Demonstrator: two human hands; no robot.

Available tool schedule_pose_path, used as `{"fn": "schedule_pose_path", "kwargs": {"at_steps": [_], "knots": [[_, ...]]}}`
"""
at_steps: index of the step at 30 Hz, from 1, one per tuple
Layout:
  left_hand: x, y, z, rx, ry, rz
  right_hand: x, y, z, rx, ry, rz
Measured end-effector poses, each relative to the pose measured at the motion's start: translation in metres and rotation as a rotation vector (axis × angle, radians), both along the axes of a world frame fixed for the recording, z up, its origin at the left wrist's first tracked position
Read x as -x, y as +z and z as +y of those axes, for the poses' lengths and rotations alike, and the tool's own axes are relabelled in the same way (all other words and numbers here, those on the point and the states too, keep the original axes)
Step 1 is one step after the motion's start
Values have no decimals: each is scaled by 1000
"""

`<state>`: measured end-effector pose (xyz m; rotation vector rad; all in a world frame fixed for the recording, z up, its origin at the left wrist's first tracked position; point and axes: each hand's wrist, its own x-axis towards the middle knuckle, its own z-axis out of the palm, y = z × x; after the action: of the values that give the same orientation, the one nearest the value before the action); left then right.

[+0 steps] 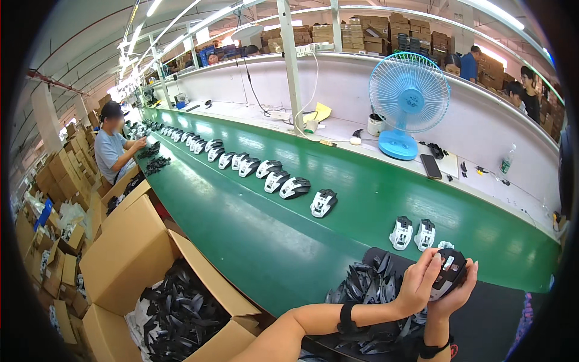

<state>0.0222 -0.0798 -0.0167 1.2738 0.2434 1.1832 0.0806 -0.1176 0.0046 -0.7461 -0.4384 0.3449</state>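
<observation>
- Head view: both hands are up together over the near edge of the green bench [253, 229], low on the person's right side.
- The left hand [418, 283] wraps its fingers around the left side of a black and white computer mouse [449, 271].
- The right hand [459, 292] cups the same mouse from under and from the right, with its fingers curled up by the mouse.
- So the mouse sits pinched between the two hands, lifted a bit off the bench.
- Each wrist has a dark band on it.
- Just under and to the left of the hands lies a pile of black plastic shells [368, 283] on a dark mat.
- Just above the hands, two white and black mice [413, 234] stand side by side on the bench.
- Further up and to the left of the hands, a long row of more mice [265, 169] runs away along the bench.
- Far to the left of the hands is an open cardboard box [145, 259] full of black parts.
- Well above the hands, a blue fan [409, 99] stands on the white shelf behind the bench, with a dark phone [430, 166] lying near it.
- Far off to the left, another person in a blue shirt [111, 151] sits at the bench.
</observation>
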Motion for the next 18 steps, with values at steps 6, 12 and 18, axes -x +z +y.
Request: {"fn": "schedule_pose_path", "kwargs": {"at_steps": [6, 12, 18], "knots": [[-11, -2, 53, 21, -106, 159, -48, -14, 10, 319, -35, -260], [18, -23, 157, -149, 276, 672, -83, -9, -10, 996, 279, -1092], [27, -84, 224, -62, 51, 893, -94, -35, -9, 1409, 419, -1398]]}}
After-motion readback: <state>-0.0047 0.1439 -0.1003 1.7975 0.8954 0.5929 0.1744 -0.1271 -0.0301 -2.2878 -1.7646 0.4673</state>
